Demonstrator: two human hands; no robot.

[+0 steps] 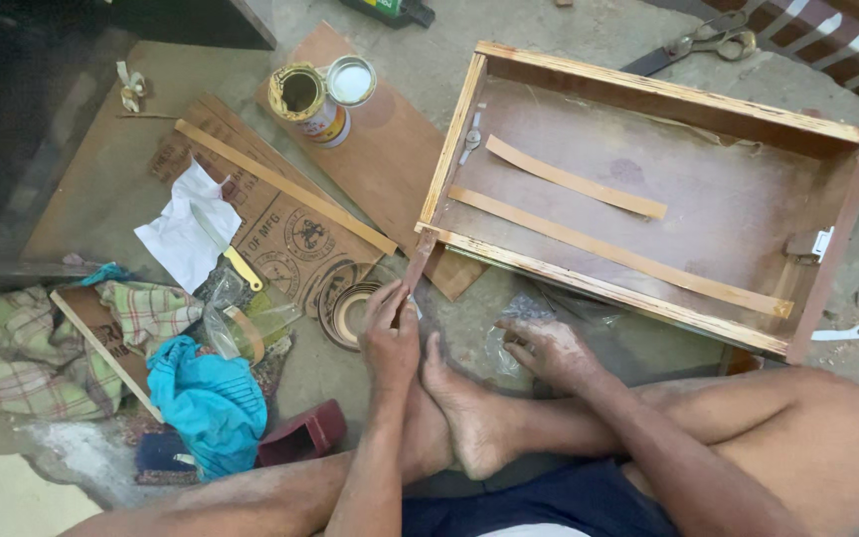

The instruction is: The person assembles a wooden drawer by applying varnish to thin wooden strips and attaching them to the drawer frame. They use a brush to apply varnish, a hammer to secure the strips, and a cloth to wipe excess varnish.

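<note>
I sit cross-legged on the floor in front of an open wooden drawer box (454, 134). My left hand (390, 333) grips a thin flat stick (418, 261) whose tip rests against the box's near left corner. My right hand (549, 350) rests with spread fingers on a crumpled clear plastic bag (519, 318), holding nothing. Two thin wooden strips (574, 177) lie inside the box. An open glue tin (305, 99) with its lid (352, 80) beside it stands on a plywood board (390, 169) at the back left.
A roll of edge banding (345, 313) lies by my left hand. White paper (186, 234), a long wooden strip (280, 184), checked cloth (12, 348), blue cloth (211, 403) and a dark red block (305, 433) clutter the left. Scissors (708, 45) lie behind the box.
</note>
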